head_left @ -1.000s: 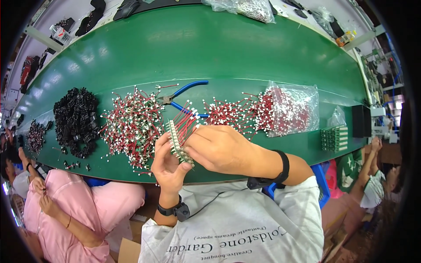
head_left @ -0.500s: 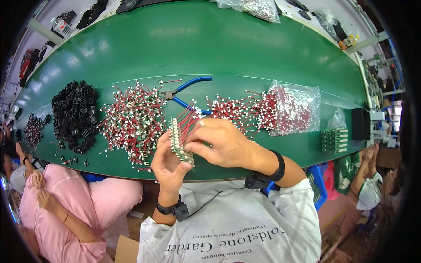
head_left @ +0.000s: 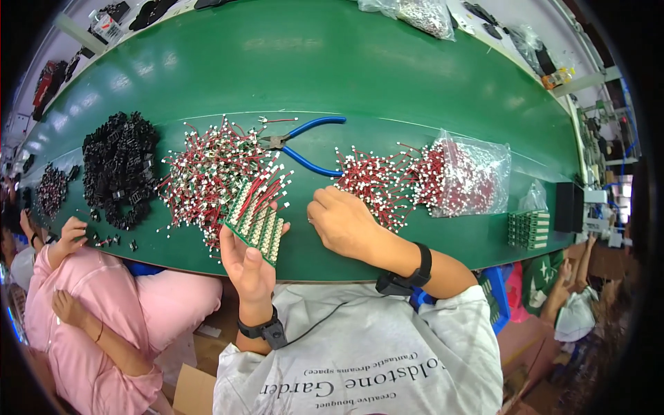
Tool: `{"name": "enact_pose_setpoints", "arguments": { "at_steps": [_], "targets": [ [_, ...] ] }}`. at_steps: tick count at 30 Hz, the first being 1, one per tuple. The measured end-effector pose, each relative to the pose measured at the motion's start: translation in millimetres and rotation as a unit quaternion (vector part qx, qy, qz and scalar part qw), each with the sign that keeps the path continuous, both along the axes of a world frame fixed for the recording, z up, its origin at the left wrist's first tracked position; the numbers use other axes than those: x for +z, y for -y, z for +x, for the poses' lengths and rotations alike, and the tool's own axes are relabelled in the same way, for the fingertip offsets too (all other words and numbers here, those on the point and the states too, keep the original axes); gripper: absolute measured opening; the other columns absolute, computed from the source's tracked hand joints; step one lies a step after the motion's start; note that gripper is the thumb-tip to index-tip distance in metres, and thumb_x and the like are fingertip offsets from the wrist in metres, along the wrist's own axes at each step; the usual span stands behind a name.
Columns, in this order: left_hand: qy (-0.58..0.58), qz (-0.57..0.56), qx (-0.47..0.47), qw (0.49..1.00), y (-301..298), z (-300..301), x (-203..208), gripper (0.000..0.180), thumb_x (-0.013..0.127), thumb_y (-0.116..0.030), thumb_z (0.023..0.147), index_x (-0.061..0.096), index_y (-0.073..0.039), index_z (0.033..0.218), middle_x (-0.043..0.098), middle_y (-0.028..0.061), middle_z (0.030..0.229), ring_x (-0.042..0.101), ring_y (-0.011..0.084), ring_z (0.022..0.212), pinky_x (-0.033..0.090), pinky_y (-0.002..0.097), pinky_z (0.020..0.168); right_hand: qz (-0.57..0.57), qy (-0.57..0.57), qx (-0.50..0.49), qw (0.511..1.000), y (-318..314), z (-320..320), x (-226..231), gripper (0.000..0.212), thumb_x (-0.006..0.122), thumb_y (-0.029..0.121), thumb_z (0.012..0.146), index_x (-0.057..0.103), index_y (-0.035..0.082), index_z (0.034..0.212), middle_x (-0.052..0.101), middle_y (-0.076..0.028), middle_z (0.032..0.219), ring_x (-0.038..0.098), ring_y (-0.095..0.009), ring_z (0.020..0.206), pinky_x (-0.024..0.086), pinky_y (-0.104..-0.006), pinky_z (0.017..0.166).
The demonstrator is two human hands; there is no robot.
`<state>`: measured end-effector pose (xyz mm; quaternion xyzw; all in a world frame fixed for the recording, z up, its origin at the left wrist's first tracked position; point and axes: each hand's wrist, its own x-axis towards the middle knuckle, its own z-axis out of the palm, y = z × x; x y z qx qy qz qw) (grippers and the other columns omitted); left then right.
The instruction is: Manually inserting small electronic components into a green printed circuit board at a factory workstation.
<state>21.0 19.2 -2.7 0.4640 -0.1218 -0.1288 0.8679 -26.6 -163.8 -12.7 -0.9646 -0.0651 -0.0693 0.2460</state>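
My left hand (head_left: 249, 270) grips a green circuit board panel (head_left: 257, 232) by its edge, tilted above the near edge of the table. Rows of small pale connectors cover its face, and red wires with white plugs stick out from its upper part. To the right of the panel, my right hand (head_left: 344, 225) is apart from it with the fingers curled in; whether they pinch anything is hidden. Just beyond that hand lies a small heap of red wires with white plugs (head_left: 366, 178).
Blue-handled pliers (head_left: 315, 167) lie behind the panel, beside a large heap of wired parts (head_left: 200, 173). Left of it is a black connector pile (head_left: 117, 166). A clear bag of wires (head_left: 481, 183) and stacked green boards (head_left: 529, 229) are right. A person in pink (head_left: 97, 297) sits left.
My right hand has let go of the wires at the panel and moved right and slightly down. The panel has turned, its connector face now showing more. The person in pink has raised one hand toward the table.
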Motion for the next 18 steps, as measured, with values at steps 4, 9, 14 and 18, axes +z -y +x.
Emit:
{"name": "enact_pose_setpoints", "arguments": {
  "at_steps": [4,9,14,18],
  "targets": [
    [-0.014,0.004,0.006,1.000,-2.6,-1.6,0.7,0.060,0.061,-0.026,0.092,0.034,0.001,0.137,0.044,0.0247,0.137,0.051,0.0412,0.123,0.054,0.0513,0.090,0.013,0.032,0.015,0.999,2.1,1.6,2.3,0.012,0.067,0.009,0.077,0.057,0.006,0.082,0.053,-0.010,0.085,0.053,-0.029,0.079,0.044,-0.0390,0.068],
    [-0.039,0.003,-0.015,0.999,2.6,-2.8,2.3,0.058,0.053,-0.026,0.095,0.030,0.002,0.140,0.045,0.0249,0.136,0.051,0.0399,0.123,0.054,0.0510,0.090,0.059,0.063,-0.001,0.996,10.2,2.4,10.8,0.013,0.068,0.009,0.076,0.057,0.005,0.083,0.052,-0.010,0.082,0.052,-0.029,0.082,0.041,-0.0404,0.072],
    [-0.042,0.009,-0.008,0.999,2.6,-2.5,-0.3,0.059,0.053,-0.027,0.095,0.029,0.001,0.141,0.045,0.0250,0.135,0.051,0.0393,0.123,0.054,0.0510,0.090,-0.029,0.005,-0.008,1.000,-2.3,0.2,6.7,0.013,0.069,0.010,0.075,0.059,0.006,0.083,0.052,-0.009,0.082,0.052,-0.028,0.086,0.040,-0.0391,0.072],
    [-0.040,0.031,0.004,0.999,2.9,-3.7,0.9,0.064,0.053,-0.031,0.095,0.026,0.001,0.143,0.044,0.0263,0.137,0.049,0.0436,0.125,0.054,0.0536,0.089,0.021,0.043,-0.002,0.999,2.9,1.8,0.3,0.015,0.069,0.008,0.072,0.059,0.006,0.083,0.053,-0.010,0.079,0.052,-0.029,0.081,0.041,-0.0400,0.071]
  ]
}}
